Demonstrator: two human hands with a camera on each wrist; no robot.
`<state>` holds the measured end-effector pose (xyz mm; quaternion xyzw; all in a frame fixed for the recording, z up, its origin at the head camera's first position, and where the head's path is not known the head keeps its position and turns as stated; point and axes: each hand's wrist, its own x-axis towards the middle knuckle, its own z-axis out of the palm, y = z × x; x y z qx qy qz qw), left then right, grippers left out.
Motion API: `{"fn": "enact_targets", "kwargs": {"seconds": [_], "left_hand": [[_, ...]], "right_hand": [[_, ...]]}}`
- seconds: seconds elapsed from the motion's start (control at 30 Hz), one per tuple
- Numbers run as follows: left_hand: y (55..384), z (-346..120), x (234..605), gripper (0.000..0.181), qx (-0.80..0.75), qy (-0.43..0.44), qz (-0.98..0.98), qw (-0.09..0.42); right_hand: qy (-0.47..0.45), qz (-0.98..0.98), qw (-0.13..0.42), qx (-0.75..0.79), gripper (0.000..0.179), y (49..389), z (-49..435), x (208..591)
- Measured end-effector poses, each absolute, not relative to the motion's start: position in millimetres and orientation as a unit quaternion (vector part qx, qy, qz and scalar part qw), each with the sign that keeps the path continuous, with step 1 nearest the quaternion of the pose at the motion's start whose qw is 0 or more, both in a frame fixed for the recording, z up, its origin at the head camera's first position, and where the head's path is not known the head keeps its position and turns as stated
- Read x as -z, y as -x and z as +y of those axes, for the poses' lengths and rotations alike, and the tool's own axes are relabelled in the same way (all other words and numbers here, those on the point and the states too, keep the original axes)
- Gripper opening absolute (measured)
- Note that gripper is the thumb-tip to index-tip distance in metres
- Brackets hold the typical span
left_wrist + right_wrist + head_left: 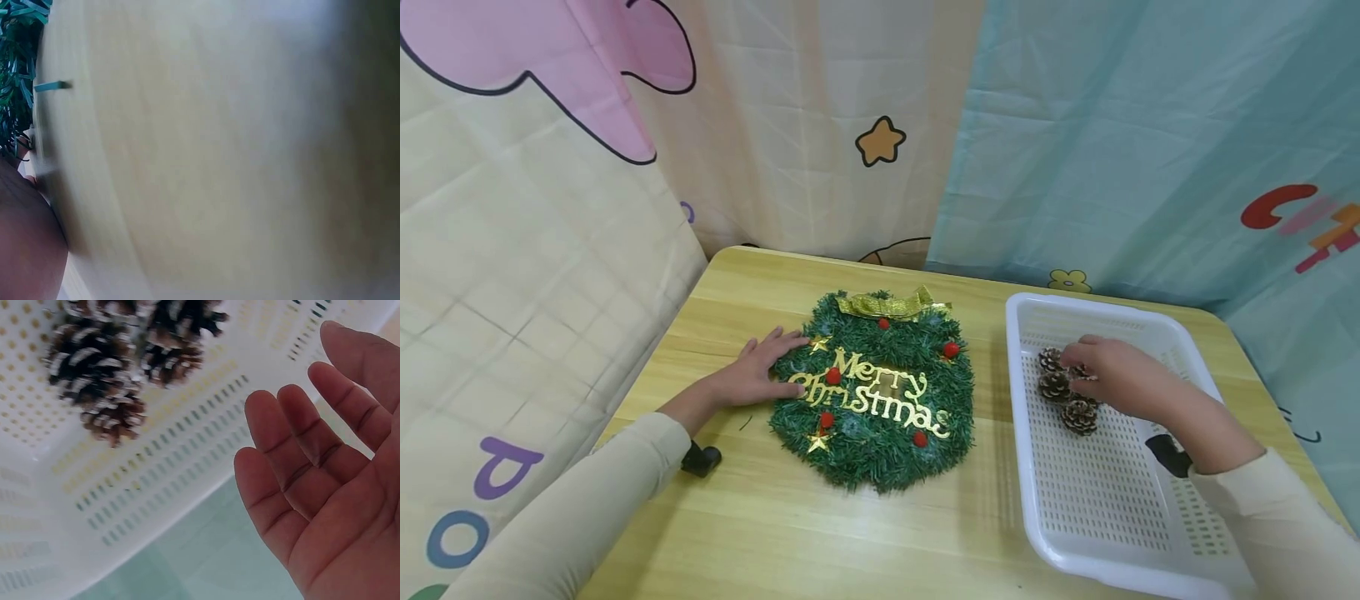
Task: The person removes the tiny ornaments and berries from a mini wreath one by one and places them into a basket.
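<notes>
A green tinsel wreath (880, 458) lies on the table, with gold "Merry Christmas" lettering (880, 400), red berries, gold stars and a gold bow (887, 307). At its left edge my left hand (752, 372) rests, fingers spread and thumb tip by the lettering. In the left wrist view only part of that hand (28, 237) shows, below some green strands (17, 75). Several pine cones (1078, 415) sit together in a white plastic basket (1028, 500). Over them reaches my right hand (1123, 375); the right wrist view shows its fingers relaxed and apart from the cones (90, 359), palm bare.
The wooden table (880, 550) carries the wreath at its middle and the basket at its right. Printed curtains (820, 100) hang close behind the table's back edge and along its left side. A small loose green strand (53, 85) lies beside the wreath.
</notes>
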<state>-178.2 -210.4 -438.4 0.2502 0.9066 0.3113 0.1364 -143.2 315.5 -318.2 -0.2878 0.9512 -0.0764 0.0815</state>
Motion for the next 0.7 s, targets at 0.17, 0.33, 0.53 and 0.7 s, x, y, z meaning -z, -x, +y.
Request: {"fn": "enact_targets", "kwargs": {"seconds": [0.17, 0.33, 0.53, 0.7], "left_hand": [[178, -211, 439, 0.084, -0.311, -0.249, 0.907, 0.137], [178, -211, 438, 0.084, -0.313, -0.250, 0.906, 0.137], [177, -211, 438, 0.084, -0.312, -0.250, 0.907, 0.135], [178, -211, 439, 0.083, -0.314, -0.251, 0.906, 0.133]], "right_hand": [[0.307, 0.947, 0.073, 0.069, 0.024, 148, 299, 301], [0.328, 0.941, 0.065, 0.058, 0.027, 152, 278, 288], [0.346, 0.934, 0.078, 0.039, 0.029, 159, 255, 278], [0.358, 0.930, 0.079, 0.036, 0.028, 167, 241, 273]]}}
